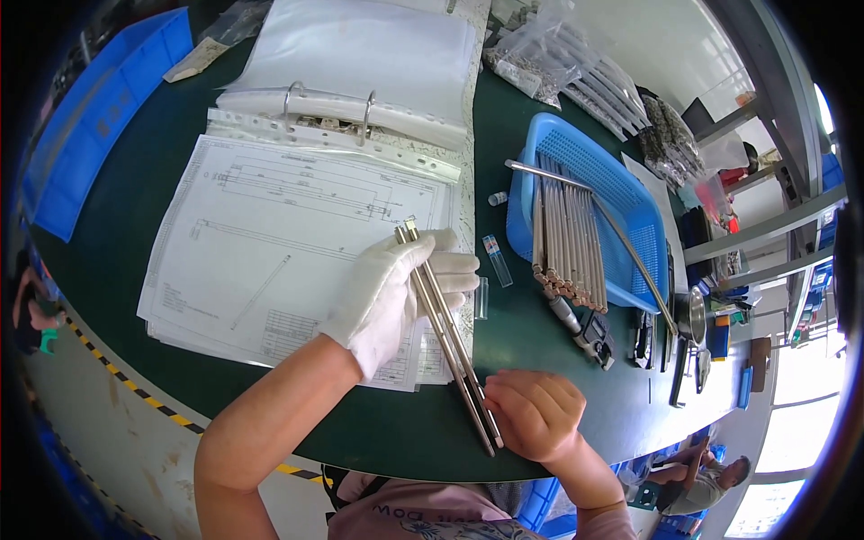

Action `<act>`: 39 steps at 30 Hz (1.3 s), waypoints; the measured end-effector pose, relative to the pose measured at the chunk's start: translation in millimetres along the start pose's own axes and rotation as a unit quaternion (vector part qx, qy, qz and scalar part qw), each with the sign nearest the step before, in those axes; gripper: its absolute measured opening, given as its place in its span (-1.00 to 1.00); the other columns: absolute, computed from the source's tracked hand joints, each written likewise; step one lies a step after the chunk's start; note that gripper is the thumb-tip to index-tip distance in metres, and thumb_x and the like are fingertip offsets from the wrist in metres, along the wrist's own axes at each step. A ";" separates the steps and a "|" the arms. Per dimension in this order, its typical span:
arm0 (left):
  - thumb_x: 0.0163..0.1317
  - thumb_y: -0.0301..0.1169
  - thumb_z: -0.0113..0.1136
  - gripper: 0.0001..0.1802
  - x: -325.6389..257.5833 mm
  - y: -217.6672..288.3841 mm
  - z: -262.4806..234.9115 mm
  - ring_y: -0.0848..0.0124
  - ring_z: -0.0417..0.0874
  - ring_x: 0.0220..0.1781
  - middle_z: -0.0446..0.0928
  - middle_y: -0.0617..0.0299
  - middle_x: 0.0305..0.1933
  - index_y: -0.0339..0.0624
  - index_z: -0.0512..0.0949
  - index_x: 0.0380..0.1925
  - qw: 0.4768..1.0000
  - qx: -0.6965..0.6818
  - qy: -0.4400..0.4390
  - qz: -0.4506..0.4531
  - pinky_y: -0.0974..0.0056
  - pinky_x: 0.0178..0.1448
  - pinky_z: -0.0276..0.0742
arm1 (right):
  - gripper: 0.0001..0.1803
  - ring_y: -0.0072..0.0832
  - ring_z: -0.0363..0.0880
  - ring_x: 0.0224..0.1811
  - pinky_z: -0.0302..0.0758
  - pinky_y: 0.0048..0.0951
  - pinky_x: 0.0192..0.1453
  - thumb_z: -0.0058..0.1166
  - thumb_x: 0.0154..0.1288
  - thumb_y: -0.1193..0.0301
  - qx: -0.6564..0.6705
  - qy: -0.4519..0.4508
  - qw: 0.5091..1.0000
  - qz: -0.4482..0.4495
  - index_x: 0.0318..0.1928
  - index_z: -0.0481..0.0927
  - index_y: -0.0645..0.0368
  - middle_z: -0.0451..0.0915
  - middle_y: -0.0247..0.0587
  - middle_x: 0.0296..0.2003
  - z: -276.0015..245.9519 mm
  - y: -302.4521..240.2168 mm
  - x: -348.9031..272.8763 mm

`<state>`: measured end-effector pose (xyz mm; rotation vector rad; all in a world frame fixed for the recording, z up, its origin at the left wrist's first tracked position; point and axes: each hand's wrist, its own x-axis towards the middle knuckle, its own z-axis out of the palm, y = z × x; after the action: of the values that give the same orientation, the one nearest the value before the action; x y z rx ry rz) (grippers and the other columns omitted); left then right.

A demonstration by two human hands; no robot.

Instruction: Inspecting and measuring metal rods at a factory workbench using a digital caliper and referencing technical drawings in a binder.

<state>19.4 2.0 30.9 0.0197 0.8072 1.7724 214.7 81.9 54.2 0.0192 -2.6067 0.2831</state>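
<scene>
My left hand (396,292) wears a white glove and grips two thin metal rods (441,315) side by side near their upper part. The rods slant from the drawing sheet down toward the table's front edge. My bare right hand (533,414) is closed around their lower ends. Both hands are over the dark green table (531,351), just right of an open ring binder (351,117) with a technical drawing (279,234) on top.
A blue mesh tray (603,180) with several more metal rods (567,243) sits to the right. A caliper (589,333), small clear vials (497,261) and bagged parts (549,54) lie around it. A blue bin (99,117) stands at far left. Another person (711,481) sits lower right.
</scene>
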 end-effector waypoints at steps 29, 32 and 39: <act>0.41 -0.16 -0.29 -0.68 2.7 -2.2 5.4 0.45 0.31 -0.55 0.19 0.38 -0.61 -0.11 0.33 -0.40 0.996 -0.090 -0.021 -0.019 0.17 -0.20 0.43 | -0.85 -0.34 0.63 -0.44 0.52 -0.47 -0.41 0.14 -0.09 0.65 0.141 0.011 0.988 0.060 -0.42 0.53 0.24 0.62 -0.18 -0.44 10.4 2.8 -6.1; 0.40 -0.10 -0.28 -0.65 2.0 -1.8 6.8 0.51 0.10 -0.58 0.06 0.42 -0.64 -0.04 0.29 -0.48 0.996 -0.087 0.012 -0.016 0.24 -0.26 0.31 | -0.84 -0.35 0.63 -0.45 0.52 -0.48 -0.42 0.14 -0.10 0.64 0.094 0.014 0.995 0.019 -0.42 0.53 0.23 0.62 -0.19 -0.45 8.7 -0.8 -2.7; 0.38 -0.01 -0.28 -0.61 3.5 -2.9 3.6 0.56 -0.03 -0.67 -0.05 0.50 -0.67 0.04 0.23 -0.54 0.996 -0.074 0.033 -0.022 0.32 -0.37 0.23 | -0.82 -0.35 0.62 -0.47 0.52 -0.48 -0.44 0.15 -0.13 0.63 0.121 -0.005 0.992 0.024 -0.40 0.54 0.23 0.61 -0.21 -0.47 11.6 -0.3 2.5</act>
<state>22.0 7.2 30.8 -0.1535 0.7157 1.7943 206.8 79.3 45.7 0.0439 -2.5698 0.6172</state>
